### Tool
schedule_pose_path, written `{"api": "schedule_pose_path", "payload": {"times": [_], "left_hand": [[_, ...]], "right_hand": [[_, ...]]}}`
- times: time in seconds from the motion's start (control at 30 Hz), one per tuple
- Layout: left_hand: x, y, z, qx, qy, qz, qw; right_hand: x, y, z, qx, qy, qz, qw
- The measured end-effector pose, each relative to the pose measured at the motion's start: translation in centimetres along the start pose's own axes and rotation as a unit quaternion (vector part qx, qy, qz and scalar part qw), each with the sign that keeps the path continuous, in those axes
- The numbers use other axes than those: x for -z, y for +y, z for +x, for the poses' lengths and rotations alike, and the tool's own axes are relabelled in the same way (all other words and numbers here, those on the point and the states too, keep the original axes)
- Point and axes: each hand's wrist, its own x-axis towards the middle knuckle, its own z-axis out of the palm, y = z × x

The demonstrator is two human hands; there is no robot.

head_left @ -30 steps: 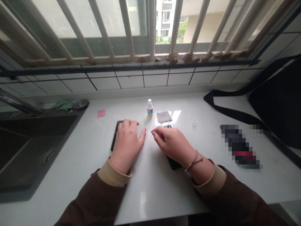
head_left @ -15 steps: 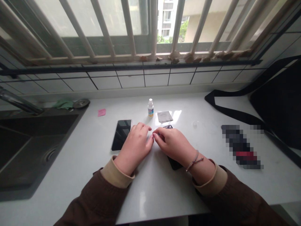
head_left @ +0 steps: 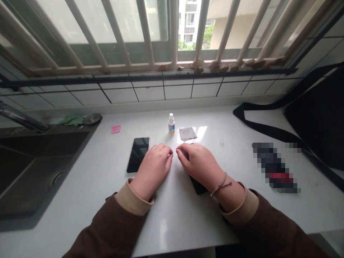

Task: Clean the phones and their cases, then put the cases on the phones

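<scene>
My left hand (head_left: 153, 165) rests on the white counter (head_left: 172, 215), fingers curled together, just right of a black phone (head_left: 138, 154) that lies face up. My right hand (head_left: 199, 164) lies over a dark flat object (head_left: 198, 186), of which only the near corner shows. Its fingers are pinched, and its fingertips almost meet those of my left hand. Whatever is between the fingertips is too small to make out. A small white dropper bottle (head_left: 171, 124) and a grey cloth square (head_left: 187, 133) sit just beyond the hands.
A dark sink (head_left: 32, 161) with a tap fills the left side. A pink note (head_left: 115, 129) lies near it. A black bag (head_left: 317, 118) with a strap is at the right, beside a blurred-out object (head_left: 275, 166). A barred window runs along the tiled back wall.
My left hand has slid right off the phone, uncovering it, and curled up close to my right hand's fingertips. My right hand has barely moved.
</scene>
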Motion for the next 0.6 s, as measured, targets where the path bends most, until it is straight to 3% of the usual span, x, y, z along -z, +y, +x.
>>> {"api": "schedule_pose_path", "payload": {"times": [0.13,0.3,0.6], "left_hand": [[0.0,0.07,-0.04,0.007,-0.007,0.001,1.0],[-0.01,0.09,-0.12,0.006,-0.009,0.002,1.0],[0.01,0.07,0.02,0.007,-0.019,0.008,1.0]], "right_hand": [[-0.12,0.56,0.02,-0.002,0.058,-0.044,0.997],[-0.55,0.86,-0.35,-0.048,0.017,-0.091,0.995],[-0.61,0.97,-0.41,-0.059,0.014,-0.089,0.994]]}}
